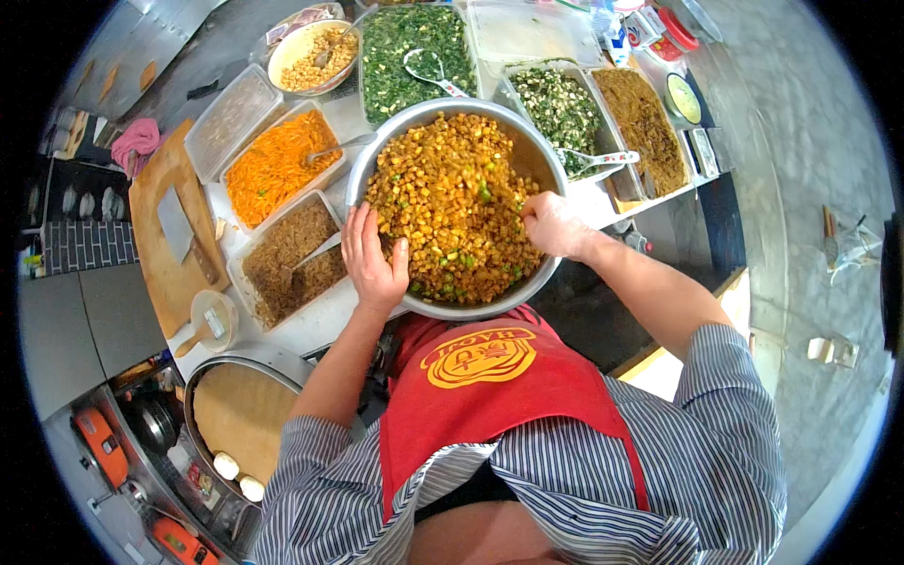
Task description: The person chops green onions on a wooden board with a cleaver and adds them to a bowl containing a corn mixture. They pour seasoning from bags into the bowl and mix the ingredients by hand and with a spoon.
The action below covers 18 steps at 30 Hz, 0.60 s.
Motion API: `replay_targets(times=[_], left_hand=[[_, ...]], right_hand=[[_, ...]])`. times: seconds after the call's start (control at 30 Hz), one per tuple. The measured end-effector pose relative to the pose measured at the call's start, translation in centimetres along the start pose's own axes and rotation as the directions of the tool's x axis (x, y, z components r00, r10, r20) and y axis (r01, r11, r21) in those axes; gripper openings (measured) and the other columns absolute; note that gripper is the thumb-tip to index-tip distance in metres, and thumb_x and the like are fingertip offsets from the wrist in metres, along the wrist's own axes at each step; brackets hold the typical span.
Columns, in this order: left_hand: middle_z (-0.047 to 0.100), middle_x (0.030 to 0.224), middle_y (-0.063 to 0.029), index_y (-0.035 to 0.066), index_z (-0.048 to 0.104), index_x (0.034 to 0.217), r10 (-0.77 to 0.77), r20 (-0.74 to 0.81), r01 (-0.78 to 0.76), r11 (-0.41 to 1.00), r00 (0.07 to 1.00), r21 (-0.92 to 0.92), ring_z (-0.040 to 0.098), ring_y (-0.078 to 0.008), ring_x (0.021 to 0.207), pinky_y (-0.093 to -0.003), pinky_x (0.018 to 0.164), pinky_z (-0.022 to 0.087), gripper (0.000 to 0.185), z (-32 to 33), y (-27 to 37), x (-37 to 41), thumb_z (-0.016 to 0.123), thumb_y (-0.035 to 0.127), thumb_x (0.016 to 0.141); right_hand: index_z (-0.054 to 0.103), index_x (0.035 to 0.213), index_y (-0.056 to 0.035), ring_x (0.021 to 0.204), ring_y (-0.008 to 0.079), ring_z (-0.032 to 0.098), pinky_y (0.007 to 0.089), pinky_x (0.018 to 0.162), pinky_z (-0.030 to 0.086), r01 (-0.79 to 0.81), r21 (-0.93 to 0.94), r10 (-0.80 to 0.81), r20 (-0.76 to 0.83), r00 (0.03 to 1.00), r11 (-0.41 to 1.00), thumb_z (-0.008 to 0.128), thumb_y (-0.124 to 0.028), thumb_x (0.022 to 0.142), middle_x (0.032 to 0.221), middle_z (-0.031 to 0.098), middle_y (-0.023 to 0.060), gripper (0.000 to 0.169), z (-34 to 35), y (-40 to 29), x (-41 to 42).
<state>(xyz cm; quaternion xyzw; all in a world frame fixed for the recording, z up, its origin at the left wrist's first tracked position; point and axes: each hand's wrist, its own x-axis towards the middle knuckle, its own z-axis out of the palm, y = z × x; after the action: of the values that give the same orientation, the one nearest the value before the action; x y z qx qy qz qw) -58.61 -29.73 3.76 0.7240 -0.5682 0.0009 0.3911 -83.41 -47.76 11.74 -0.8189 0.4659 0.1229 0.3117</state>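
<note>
In front of me a large metal bowl (452, 107) holds diced yellow-brown filling (452, 212) with green pieces mixed through it. My left hand (374, 265) grips the bowl's left rim, fingers and thumb spread over the edge. Over the right side of the bowl, my right hand (554, 224) is curled down at the filling. Its fingertips, and anything in them, are hidden. The filling near the bowl's middle looks blurred.
Left are tubs of shredded orange filling (279, 166) and brown shreds (282, 272), a cleaver (176, 222) on a wooden board (152, 191), and a lined round steamer (240, 409) with two white buns. Behind stand tubs of greens (417, 49), (558, 106) and brown filling (632, 116).
</note>
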Motion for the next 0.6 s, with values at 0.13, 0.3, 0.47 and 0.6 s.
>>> replay_targets(times=[0.13, 0.3, 0.47, 0.6], left_hand=[[0.043, 0.145, -0.0222, -0.005, 0.044, 0.137, -0.003, -0.021, 0.003, 1.000, 1.000, 0.018, 0.036, -0.0429, 0.138, -0.0558, 0.114, 0.025, 0.059, 0.4, 0.3, -1.0, 0.059, 0.030, 0.093], [0.043, 0.145, -0.0223, -0.005, 0.045, 0.137, -0.019, -0.022, 0.019, 1.000, 1.000, 0.017, 0.036, -0.0431, 0.138, -0.0559, 0.114, 0.025, 0.058, 0.3, 0.4, -1.0, 0.057, 0.034, 0.095], [0.041, 0.147, -0.0211, -0.004, 0.043, 0.138, -0.009, -0.003, 0.009, 1.000, 1.000, -0.027, 0.034, -0.0418, 0.139, -0.0544, 0.116, 0.023, 0.055, 0.7, 0.7, -0.6, 0.059, 0.025, 0.094], [0.042, 0.146, -0.0214, -0.003, 0.044, 0.138, -0.025, -0.006, 0.025, 1.000, 1.000, -0.015, 0.035, -0.0417, 0.139, -0.0573, 0.115, 0.023, 0.058, 0.7, 0.4, -1.1, 0.056, 0.035, 0.095]], right_hand=[[0.071, 0.098, 0.0001, 0.092, 0.0409, 0.068, 0.0459, 0.082, 0.054, -0.010, -0.150, -0.001, -0.073, 0.997, 0.989, 0.051, -0.010, 0.087, 0.093, 0.069, 0.0263, 0.024, -3.6, -1.4, -2.3], [0.067, 0.095, 0.0067, 0.089, 0.0426, 0.069, 0.0476, 0.078, 0.055, -0.072, -0.321, 0.104, 0.085, 0.991, 0.944, 0.055, -0.007, 0.084, 0.087, 0.067, 0.0328, 0.021, -0.6, -0.7, -3.7], [0.067, 0.076, 0.0050, 0.052, 0.0284, 0.062, 0.0368, 0.043, 0.044, 0.153, -0.051, -0.149, 0.066, 0.987, 0.987, 0.056, -0.006, 0.080, 0.068, 0.067, 0.0194, 0.016, 8.2, 7.4, 0.9], [0.072, 0.080, 0.0010, 0.058, 0.0210, 0.062, 0.0358, 0.050, 0.046, 0.346, -0.150, -0.357, -0.059, 0.932, 0.926, 0.056, -0.006, 0.079, 0.068, 0.067, 0.0163, 0.018, 6.7, 4.7, 1.1]])
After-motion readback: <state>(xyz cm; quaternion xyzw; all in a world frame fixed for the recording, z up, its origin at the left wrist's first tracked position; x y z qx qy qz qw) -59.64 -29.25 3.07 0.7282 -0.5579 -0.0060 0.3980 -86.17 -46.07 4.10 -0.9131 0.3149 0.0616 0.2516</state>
